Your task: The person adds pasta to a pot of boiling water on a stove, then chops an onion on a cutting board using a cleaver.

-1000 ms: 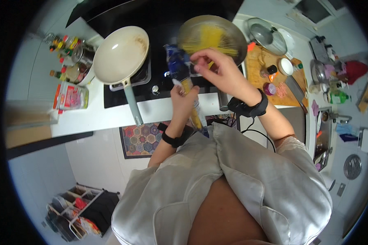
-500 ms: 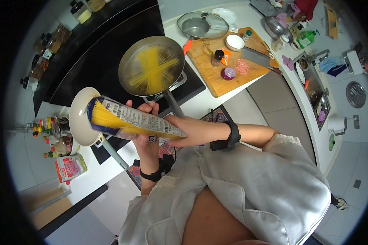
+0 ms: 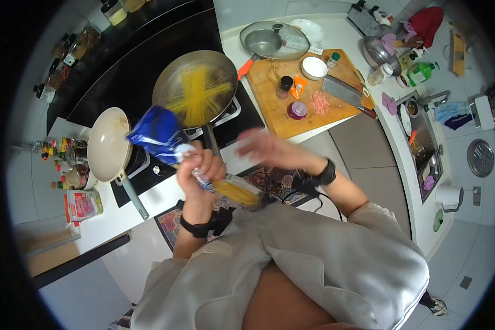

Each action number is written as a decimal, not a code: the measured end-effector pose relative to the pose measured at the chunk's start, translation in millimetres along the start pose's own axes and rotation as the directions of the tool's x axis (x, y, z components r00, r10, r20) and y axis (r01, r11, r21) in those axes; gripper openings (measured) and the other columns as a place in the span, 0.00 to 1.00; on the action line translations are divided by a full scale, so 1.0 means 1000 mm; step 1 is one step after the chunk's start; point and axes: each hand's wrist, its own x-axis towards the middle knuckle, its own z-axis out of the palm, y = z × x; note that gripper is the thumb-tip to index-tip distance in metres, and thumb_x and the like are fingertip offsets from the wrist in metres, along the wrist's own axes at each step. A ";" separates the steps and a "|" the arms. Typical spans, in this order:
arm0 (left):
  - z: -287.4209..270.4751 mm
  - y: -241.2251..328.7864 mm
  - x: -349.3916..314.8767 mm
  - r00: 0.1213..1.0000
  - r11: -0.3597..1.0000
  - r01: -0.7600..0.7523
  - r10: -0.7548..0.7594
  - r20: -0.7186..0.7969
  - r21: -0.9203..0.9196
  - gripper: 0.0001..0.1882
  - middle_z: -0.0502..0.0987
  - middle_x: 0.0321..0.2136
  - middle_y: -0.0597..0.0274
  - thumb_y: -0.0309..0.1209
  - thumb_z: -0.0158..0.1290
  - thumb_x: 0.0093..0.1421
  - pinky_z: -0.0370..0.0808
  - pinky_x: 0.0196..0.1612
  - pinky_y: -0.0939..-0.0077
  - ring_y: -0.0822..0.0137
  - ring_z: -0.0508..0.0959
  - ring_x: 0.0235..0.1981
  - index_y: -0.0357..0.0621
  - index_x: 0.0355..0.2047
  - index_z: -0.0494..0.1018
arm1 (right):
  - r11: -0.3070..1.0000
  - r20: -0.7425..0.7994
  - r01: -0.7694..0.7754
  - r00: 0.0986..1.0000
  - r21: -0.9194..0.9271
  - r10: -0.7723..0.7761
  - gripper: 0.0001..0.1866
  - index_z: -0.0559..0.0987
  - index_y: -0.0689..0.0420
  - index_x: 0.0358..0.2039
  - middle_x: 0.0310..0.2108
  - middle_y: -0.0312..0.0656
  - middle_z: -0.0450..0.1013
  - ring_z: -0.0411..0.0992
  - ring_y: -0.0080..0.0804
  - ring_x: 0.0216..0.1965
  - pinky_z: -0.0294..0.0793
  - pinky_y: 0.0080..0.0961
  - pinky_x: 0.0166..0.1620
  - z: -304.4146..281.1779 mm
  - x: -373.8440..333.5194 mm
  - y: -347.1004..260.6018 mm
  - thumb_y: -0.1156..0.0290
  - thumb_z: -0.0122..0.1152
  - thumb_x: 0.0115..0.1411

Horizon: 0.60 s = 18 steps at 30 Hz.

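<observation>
My left hand [image 3: 202, 170] grips the pasta packet [image 3: 158, 132], fingers wrapped round its narrowed middle, on the near side of the metal pan [image 3: 225, 69]. The packet's upper end is crinkled, glossy blue plastic, puffed wide toward the pan's near-left rim; its lower end is clear film over straight yellow strands, slanting away from the pan toward my clothes. My right hand [image 3: 269, 148], blurred, is loosely open, right of the pan's handle [image 3: 210, 140]. In the round, dull-grey pan, stiff, thin spaghetti [image 3: 198, 96] fans out in crossed bundles, well inside the rim. Left of the pan, glossy black hob [image 3: 136, 82] leaves flat room before the smooth cream pan [image 3: 107, 146]. To the metal pan's right, just a narrow strip separates the hob from the straight-edged wooden board [image 3: 272, 118].
</observation>
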 end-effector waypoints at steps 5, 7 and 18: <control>0.002 0.011 -0.027 0.980 0.946 -0.122 0.162 -0.114 0.300 0.11 0.54 0.09 0.70 0.31 0.47 0.45 0.53 0.13 0.82 0.77 0.54 0.08 0.49 0.18 0.54 | 0.812 -0.618 -0.283 0.777 -0.511 -0.119 0.13 0.70 0.64 0.36 0.30 0.48 0.70 0.71 0.36 0.30 0.69 0.25 0.34 -0.091 0.056 0.057 0.70 0.52 0.52; -0.002 0.011 -0.039 0.974 0.926 -0.140 0.192 -0.119 0.350 0.11 0.55 0.09 0.70 0.31 0.48 0.45 0.55 0.14 0.81 0.76 0.55 0.09 0.49 0.19 0.55 | 0.433 -0.519 -0.320 0.696 -0.843 -0.496 0.11 0.72 0.67 0.32 0.30 0.58 0.69 0.70 0.51 0.33 0.69 0.39 0.38 -0.135 0.089 0.100 0.74 0.49 0.48; -0.037 0.033 -0.096 0.886 0.922 -0.229 0.330 -0.327 0.311 0.07 0.54 0.09 0.68 0.31 0.44 0.46 0.54 0.15 0.81 0.76 0.54 0.09 0.47 0.22 0.57 | -0.026 -0.729 -0.743 0.647 -0.668 0.223 0.14 0.78 0.59 0.33 0.37 0.51 0.72 0.71 0.42 0.41 0.65 0.34 0.47 -0.218 0.153 0.142 0.67 0.48 0.50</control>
